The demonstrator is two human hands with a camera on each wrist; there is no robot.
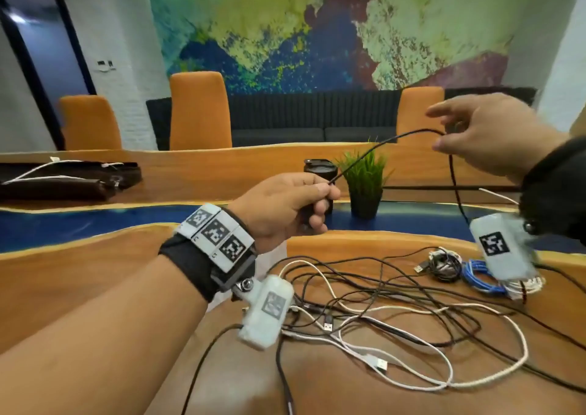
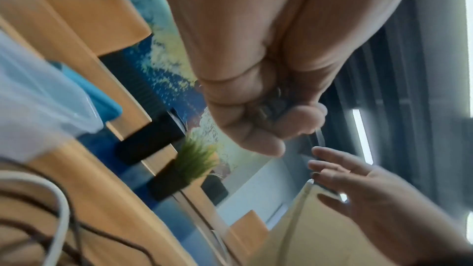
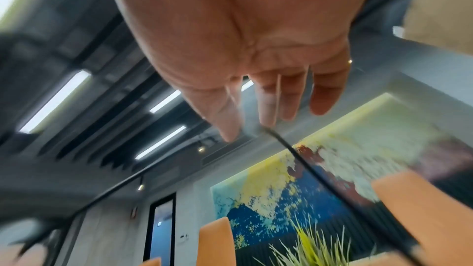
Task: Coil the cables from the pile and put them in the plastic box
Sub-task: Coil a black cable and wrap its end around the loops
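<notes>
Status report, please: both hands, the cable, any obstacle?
Left hand grips black cable end. Right hand open, cable draped over fingers. Cable pile tangled on table; nothing blocking.

Pretty loud room tbh: a huge abstract mural in green, yellow, blue and maroon [image 1: 317, 27] fills the far wall, lit along its top edge. Below it runs a long dark ribbed sofa [image 1: 310, 113]. Orange upholstered high-back chairs [image 1: 198, 110] line a wooden desk with a blue resin strip [image 1: 95, 221]. White brick wall [image 1: 126, 34] on the left, dark-framed glass door [image 1: 41, 56], strip lights on a dark slatted ceiling [image 3: 163, 143].
</notes>
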